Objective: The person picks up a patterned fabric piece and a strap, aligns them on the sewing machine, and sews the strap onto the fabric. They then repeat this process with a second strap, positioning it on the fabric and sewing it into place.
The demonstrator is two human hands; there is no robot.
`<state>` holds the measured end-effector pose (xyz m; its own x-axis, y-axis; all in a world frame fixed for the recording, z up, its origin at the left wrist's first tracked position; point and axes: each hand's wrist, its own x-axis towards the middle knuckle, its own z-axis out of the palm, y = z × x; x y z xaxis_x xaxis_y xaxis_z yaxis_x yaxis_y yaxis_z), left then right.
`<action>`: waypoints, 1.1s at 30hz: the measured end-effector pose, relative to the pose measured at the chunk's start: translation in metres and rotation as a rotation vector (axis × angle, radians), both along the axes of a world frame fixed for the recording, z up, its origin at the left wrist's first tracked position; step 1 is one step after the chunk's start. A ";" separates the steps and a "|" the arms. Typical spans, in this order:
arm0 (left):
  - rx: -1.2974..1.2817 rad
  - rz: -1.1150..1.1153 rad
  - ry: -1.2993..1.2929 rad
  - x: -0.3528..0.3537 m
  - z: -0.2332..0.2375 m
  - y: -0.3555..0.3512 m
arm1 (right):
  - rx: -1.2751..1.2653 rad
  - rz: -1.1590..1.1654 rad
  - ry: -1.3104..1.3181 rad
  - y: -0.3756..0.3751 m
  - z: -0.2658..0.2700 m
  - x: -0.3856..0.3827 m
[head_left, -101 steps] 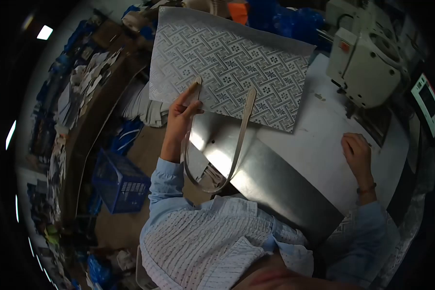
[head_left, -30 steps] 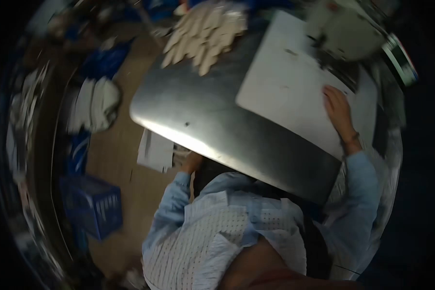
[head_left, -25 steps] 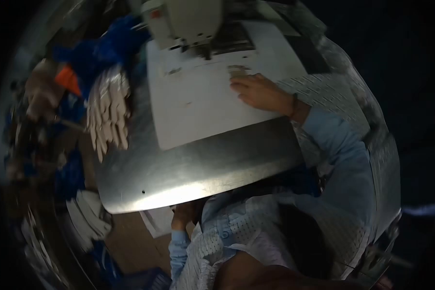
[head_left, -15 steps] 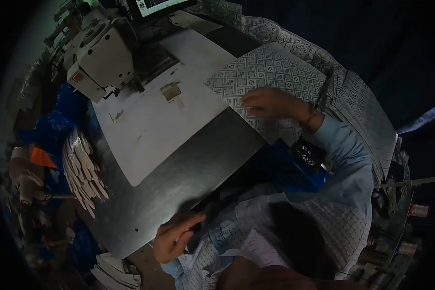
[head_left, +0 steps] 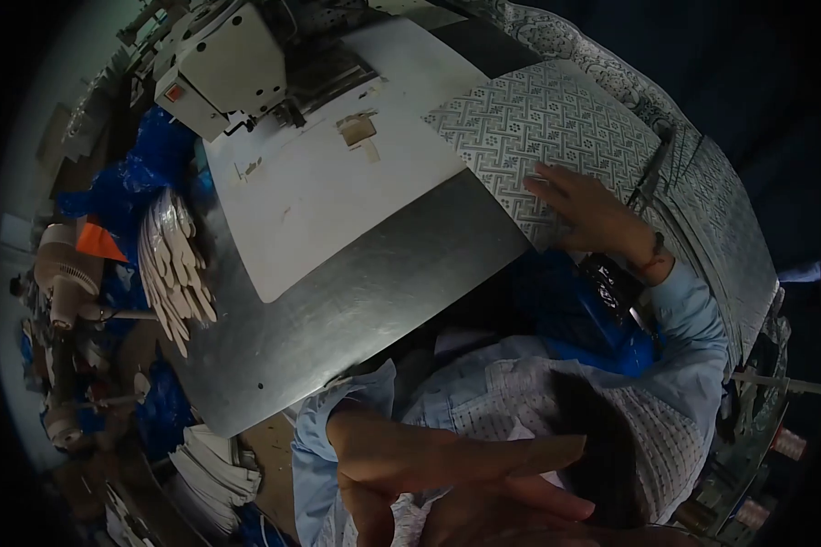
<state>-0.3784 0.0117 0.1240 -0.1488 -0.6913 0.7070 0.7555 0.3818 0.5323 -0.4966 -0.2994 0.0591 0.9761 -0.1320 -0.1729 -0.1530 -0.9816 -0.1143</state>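
My right hand (head_left: 597,214) rests on the grey-and-white patterned sheet (head_left: 529,118) at the right of the work table, fingers stretched apart and nothing visible in them. A dark pointed tool (head_left: 649,173) lies just beyond its wrist. Close to the camera, in front of my chest, my left hand (head_left: 429,465) is raised with thumb and fingers extended. It appears to hold nothing; part of it runs off the bottom edge. A white board (head_left: 337,201) with a small rectangular cut-out lies under the sewing machine head (head_left: 233,68).
The metal table top (head_left: 365,283) ends near my body. A bundle of pale finger-shaped pieces (head_left: 173,264) hangs at its left edge, beside blue plastic (head_left: 146,173). More blue plastic (head_left: 602,324) sits below my right forearm. Thread spools (head_left: 787,443) stand at the lower right.
My left hand has risen from beside the table's near edge toward the camera. My right hand has drawn back to the right over the patterned sheet. The whole view has shifted slightly.
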 end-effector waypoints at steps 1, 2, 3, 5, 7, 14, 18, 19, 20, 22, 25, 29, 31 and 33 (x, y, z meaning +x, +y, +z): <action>-0.006 0.006 0.004 0.003 -0.001 0.001 | 0.039 0.011 -0.049 -0.006 0.001 0.004; -0.017 0.011 0.001 0.008 -0.002 0.002 | 0.028 0.033 -0.078 -0.013 0.006 0.007; -0.019 0.016 0.004 0.011 -0.003 0.006 | 0.116 0.030 -0.070 -0.017 0.012 0.006; -0.013 0.014 0.040 0.011 -0.007 0.016 | 0.213 0.037 -0.052 -0.019 0.024 0.008; -0.016 -0.008 0.096 0.010 -0.013 0.022 | 0.276 -0.172 -0.313 -0.026 0.039 0.010; 0.059 0.320 0.019 0.045 -0.011 0.038 | 0.061 -0.254 -0.991 -0.054 0.092 0.003; 0.247 0.464 -0.203 0.066 -0.014 0.048 | -0.017 -0.265 -1.222 -0.057 0.107 0.017; 0.370 0.511 -0.403 0.076 -0.011 0.048 | -0.031 -0.219 -1.289 -0.057 0.112 0.021; 0.495 0.559 -0.604 0.085 -0.008 0.047 | -0.020 -0.211 -1.304 -0.057 0.117 0.025; 0.595 0.552 -0.650 0.098 -0.013 0.046 | -0.030 -0.149 -1.238 -0.055 0.123 0.032; 0.784 0.673 -0.529 0.123 -0.035 0.035 | -0.088 0.177 -1.260 0.002 0.128 0.063; 0.930 0.660 0.186 0.167 -0.045 0.021 | 0.109 0.654 -0.818 0.098 0.093 0.087; 0.963 0.659 0.335 0.187 -0.050 0.029 | 0.263 0.827 -0.577 0.137 0.052 0.093; 1.283 0.983 -0.335 0.211 -0.068 0.042 | 0.278 0.911 -0.404 0.144 0.021 0.102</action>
<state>-0.1677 0.0541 0.0560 0.6535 -0.6786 -0.3354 0.2991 -0.1756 0.9379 -0.3944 -0.1551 0.0800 0.6780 0.6804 0.2782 0.7349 -0.6369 -0.2331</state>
